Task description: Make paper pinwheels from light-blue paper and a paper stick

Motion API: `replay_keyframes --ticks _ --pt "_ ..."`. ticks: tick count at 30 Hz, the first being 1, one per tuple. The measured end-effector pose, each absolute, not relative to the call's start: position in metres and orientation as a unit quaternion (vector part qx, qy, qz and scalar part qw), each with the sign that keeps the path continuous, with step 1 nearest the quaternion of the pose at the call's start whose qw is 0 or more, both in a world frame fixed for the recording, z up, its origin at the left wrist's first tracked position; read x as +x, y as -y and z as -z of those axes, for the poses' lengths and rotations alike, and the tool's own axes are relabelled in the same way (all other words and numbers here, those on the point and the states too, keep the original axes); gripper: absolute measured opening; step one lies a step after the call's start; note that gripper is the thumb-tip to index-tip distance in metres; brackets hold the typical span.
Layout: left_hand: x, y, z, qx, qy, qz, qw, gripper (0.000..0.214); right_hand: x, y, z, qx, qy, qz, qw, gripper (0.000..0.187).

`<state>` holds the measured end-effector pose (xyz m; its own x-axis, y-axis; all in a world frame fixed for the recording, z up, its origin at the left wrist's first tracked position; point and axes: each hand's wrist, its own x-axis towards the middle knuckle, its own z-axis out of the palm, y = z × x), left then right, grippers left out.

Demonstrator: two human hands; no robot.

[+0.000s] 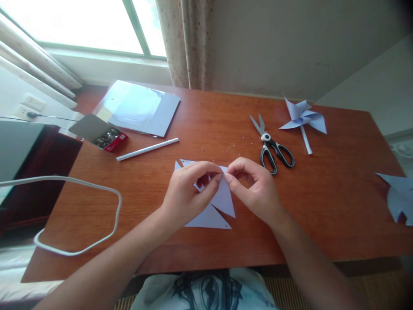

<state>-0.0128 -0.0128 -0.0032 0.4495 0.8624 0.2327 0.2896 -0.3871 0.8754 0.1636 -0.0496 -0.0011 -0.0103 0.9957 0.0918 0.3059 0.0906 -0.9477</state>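
Note:
A light purple paper square (pixel 219 206), cut into triangular flaps, lies at the middle of the wooden table (pixel 338 206). My left hand (pixel 185 196) rests on it, thumb and forefinger pinched on a flap near the top. My right hand (pixel 256 187) meets it fingertip to fingertip, pinching the same paper edge. What lies between the fingertips beyond the paper is too small to see.
Black-handled scissors (pixel 272 146) lie right of my hands, with a finished purple pinwheel (pixel 303 120) beyond. A white paper stick (pixel 146 149), an open box of pins (pixel 108 137) and a paper pack (pixel 142 107) sit back left. A white cable (pixel 80 215) loops at left. Purple paper scraps (pixel 398 196) lie far right.

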Motion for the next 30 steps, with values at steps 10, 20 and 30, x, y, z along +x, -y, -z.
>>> replay_keyframes --ticks 10,20,30 --pt "-0.0131 0.0113 -0.0011 0.77 -0.377 -0.356 0.372 0.011 0.1624 0.0499 0.0003 -0.551 0.628 -0.34 0.433 0.01" --pt "-0.0127 0.0132 -0.0012 0.776 -0.379 -0.358 0.355 0.011 0.1603 0.0503 -0.0005 -0.56 0.639 -0.31 0.427 0.016" --pt "-0.0127 0.0121 -0.0007 0.755 -0.397 -0.355 0.382 0.01 0.1612 0.05 -0.0013 -0.565 0.624 -0.322 0.434 0.01"
